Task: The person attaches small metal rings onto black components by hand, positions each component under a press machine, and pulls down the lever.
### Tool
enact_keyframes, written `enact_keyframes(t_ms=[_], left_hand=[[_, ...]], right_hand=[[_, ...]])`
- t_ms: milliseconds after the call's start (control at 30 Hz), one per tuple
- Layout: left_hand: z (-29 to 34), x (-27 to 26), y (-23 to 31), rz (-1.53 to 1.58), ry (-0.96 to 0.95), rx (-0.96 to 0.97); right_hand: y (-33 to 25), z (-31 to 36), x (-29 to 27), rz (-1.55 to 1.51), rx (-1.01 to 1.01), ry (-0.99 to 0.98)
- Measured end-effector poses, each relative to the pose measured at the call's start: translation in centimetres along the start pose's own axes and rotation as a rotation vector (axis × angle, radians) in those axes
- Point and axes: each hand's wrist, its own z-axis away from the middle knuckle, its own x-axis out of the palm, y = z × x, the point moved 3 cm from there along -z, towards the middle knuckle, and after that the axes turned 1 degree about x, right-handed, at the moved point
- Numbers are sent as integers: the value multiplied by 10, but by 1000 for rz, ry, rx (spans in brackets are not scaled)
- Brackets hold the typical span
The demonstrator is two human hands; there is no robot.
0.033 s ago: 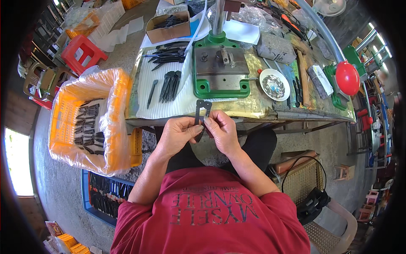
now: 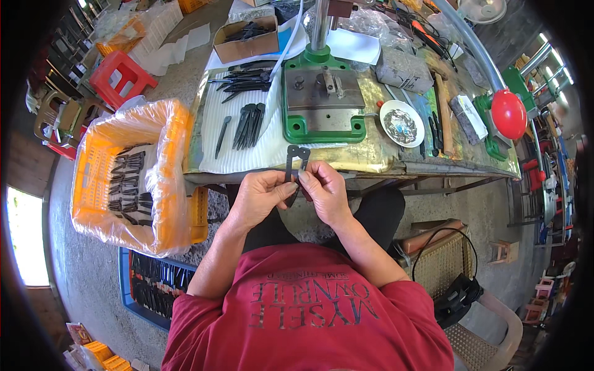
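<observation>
Two pinching grips hold the black two-legged piece (image 2: 289, 164): left hand (image 2: 258, 198) at its eight o'clock, right hand (image 2: 328, 195) at its four. Its holed end projects past the fingertips (image 2: 305, 179) toward twelve o'clock, near the green press base (image 2: 327, 135) at one o'clock.

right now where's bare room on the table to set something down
The white sheet is bare in front of the bunched black pieces; so is a table strip before the bowl. Crowded: around the hammer, behind the green press.
</observation>
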Motion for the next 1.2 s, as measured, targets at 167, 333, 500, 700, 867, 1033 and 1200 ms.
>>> enact_keyframes(t_ms=[167, 333, 500, 700, 867, 1033, 1200], left_hand=[[-1, 1, 1, -2, -6, -11], [-1, 1, 1, 33, -18, -11], [-2, 0, 1, 71, -3, -29], [-7, -1, 2, 70, -6, -34], [-10, 1, 12, 59, 11, -26], [-15, 2, 19, 32, 13, -16], [-21, 5, 26, -44, 0, 25]], right_hand=[[1, 0, 0, -48, 18, -9], [0, 0, -1, -56, 37, -19], [-3, -1, 0, -74, 70, -40], [-5, -6, 0, -111, 91, -38], [-14, -11, 0, -132, 70, -31], [-18, -15, -1, -158, 46, -3], [-20, -19, -4, -169, 49, 11]])
